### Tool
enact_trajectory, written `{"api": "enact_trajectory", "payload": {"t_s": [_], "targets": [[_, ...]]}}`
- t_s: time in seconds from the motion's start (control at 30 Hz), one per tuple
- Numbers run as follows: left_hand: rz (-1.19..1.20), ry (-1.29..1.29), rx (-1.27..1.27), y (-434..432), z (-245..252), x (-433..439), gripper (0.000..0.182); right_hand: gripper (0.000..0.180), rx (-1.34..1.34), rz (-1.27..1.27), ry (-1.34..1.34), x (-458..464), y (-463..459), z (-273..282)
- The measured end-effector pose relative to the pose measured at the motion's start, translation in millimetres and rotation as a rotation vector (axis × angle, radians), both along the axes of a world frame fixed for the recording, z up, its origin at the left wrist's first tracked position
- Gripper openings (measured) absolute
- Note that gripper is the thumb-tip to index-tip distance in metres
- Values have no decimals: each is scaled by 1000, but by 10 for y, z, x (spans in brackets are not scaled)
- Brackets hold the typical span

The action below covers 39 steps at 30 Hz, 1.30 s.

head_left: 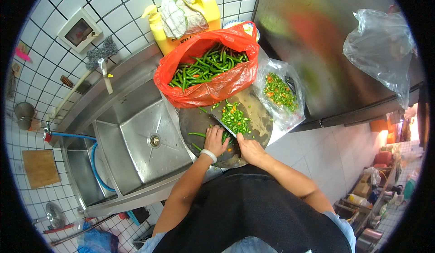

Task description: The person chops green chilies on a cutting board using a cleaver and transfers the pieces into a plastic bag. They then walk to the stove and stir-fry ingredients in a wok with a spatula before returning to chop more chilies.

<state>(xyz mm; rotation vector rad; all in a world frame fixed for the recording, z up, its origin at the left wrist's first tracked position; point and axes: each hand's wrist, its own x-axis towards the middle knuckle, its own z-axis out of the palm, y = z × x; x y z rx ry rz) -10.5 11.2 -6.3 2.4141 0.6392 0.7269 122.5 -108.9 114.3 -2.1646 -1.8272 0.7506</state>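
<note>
On a round, dark cutting board (pixel 260 127), my left hand (pixel 215 140) presses down on several whole green chillies (pixel 196 134), its fingertips close to the blade. Gripped in my right hand (pixel 250 149) is a knife (pixel 224 125), its blade slanting between the hand and a heap of chopped chillies (pixel 235 118). The handle is hidden by my fingers. Behind the board stands a red plastic bag (pixel 217 91), wide at the mouth and full of whole green chillies (pixel 207 67). To its right, a clear plastic bag (pixel 293 115) contains more chopped green and orange chillies (pixel 280 91).
A stainless steel sink (pixel 136 151) with a blue hose (pixel 95 164) lies left of the board. A yellow jug (pixel 210 11) draped with a cloth (pixel 181 15) and a yellow pump bottle (pixel 157 28) stand at the back. Another clear bag (pixel 380 49) hangs at the steel cabinet (pixel 306 49).
</note>
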Motion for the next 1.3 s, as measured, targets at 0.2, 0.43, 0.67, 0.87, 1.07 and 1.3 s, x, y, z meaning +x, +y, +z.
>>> {"api": "enact_trajectory", "payload": {"t_s": [0.2,0.43,0.67,0.87,1.07,1.3], "targets": [[-11,13,27,28,1,17,37,24,-103,-37,10,104,-85,1],[19,62,-23,3,15,29,40,30,-52,-194,54,125,21,-313],[357,-390,-534,306,149,-169,14,26,36,-182,117,248,-43,-459],[-71,237,132,182,182,-982,22,25,19,-200,108,189,-19,-458],[-95,241,115,162,86,-1131,22,25,5,-185,106,224,-30,-443],[91,190,189,519,92,-885,22,26,24,-176,109,224,-32,-422]]}}
